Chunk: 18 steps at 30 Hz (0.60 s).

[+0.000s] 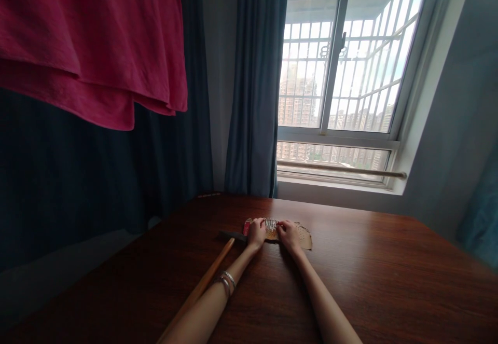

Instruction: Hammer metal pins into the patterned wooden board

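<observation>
A small fan-shaped piece (306,237) lies on the brown wooden table (381,266). Its right part is tan with rows of small dark holes, its middle has dark and white stripes, and red shows at the left. My left hand (256,234) is closed on its left-middle part, with bracelets around the wrist. My right hand (288,234) pinches it just right of the striped middle. Both hands cover parts of the piece, and fine detail at the fingertips is too small to make out. Beside my left hand lies a flat dark strip (229,236), partly hidden.
A long light wooden stick (212,270) lies along my left forearm. A red cloth (93,48) hangs at the upper left before dark blue curtains (252,100). Behind the table is a barred window (338,84). Something small and pale (209,195) sits at the back left edge.
</observation>
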Each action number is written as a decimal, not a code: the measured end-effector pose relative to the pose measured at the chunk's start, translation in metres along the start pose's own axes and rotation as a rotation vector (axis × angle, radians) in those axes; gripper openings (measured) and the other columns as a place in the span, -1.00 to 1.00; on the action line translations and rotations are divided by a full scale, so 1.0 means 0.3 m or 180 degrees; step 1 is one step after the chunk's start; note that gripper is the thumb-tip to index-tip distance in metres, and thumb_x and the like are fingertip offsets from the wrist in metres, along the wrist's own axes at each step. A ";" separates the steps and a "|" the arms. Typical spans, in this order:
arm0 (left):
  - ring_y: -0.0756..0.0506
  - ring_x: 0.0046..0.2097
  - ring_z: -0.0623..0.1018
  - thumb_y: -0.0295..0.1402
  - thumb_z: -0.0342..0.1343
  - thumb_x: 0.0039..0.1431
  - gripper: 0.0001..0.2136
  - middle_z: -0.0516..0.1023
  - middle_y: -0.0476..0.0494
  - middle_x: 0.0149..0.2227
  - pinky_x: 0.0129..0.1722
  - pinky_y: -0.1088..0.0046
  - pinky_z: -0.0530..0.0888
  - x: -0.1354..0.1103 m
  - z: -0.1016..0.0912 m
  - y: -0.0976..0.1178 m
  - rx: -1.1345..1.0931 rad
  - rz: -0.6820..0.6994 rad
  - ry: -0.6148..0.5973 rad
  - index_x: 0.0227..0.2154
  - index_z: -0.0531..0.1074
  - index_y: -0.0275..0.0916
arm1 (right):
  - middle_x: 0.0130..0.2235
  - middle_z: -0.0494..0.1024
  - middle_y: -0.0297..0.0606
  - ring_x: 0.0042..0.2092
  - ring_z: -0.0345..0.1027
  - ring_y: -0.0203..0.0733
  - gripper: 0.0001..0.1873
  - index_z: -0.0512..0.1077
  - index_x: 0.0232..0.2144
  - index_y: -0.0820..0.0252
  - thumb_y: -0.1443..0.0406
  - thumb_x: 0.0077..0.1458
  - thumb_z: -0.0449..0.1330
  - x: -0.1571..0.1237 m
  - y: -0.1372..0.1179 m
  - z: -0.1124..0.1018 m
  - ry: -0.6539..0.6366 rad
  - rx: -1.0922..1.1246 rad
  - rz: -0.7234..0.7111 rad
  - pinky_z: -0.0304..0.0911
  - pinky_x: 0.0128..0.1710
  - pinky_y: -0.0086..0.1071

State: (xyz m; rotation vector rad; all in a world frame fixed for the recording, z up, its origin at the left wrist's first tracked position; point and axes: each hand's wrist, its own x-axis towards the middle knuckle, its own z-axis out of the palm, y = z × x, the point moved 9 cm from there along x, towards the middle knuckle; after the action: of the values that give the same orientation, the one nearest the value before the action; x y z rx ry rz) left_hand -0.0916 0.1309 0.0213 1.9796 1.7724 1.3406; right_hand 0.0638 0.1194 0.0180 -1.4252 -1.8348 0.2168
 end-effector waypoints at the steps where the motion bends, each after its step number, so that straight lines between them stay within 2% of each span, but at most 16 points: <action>1: -0.05 -0.24 0.48 -0.50 -0.10 0.12 -0.78 0.51 -0.23 -0.30 -0.21 0.48 0.36 0.000 0.001 0.000 0.0007 -0.0014 -0.0019 -0.32 0.46 -0.37 | -0.09 0.39 -0.21 -0.15 0.32 -0.21 -0.72 0.32 -0.14 0.20 0.21 0.12 0.06 0.002 0.005 0.004 0.0005 0.0019 0.0025 0.28 -0.17 -0.19; 10: -0.03 -0.26 0.49 -0.48 -0.10 0.14 -0.80 0.52 -0.21 -0.31 -0.26 0.52 0.32 -0.012 -0.008 0.016 0.0093 -0.0086 -0.0131 -0.35 0.44 -0.33 | -0.10 0.39 -0.22 -0.17 0.32 -0.21 -0.72 0.33 -0.14 0.19 0.20 0.12 0.05 -0.009 0.015 0.004 0.0086 0.0321 0.0290 0.29 -0.18 -0.20; 18: -0.06 -0.29 0.50 -0.38 -0.16 0.21 -0.80 0.51 -0.19 -0.36 -0.34 0.52 0.31 -0.027 -0.040 0.028 0.0183 -0.0287 -0.0030 -0.31 0.37 -0.30 | -0.09 0.38 -0.21 -0.16 0.32 -0.21 -0.70 0.31 -0.12 0.19 0.20 0.12 0.05 0.002 0.029 -0.001 -0.0019 0.0743 0.0805 0.29 -0.19 -0.20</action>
State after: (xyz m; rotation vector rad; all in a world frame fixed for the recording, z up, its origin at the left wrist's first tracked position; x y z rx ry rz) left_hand -0.0929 0.1163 0.0296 1.9060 1.8922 1.2645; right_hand 0.0704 0.1230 0.0134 -1.4864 -1.5722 0.5445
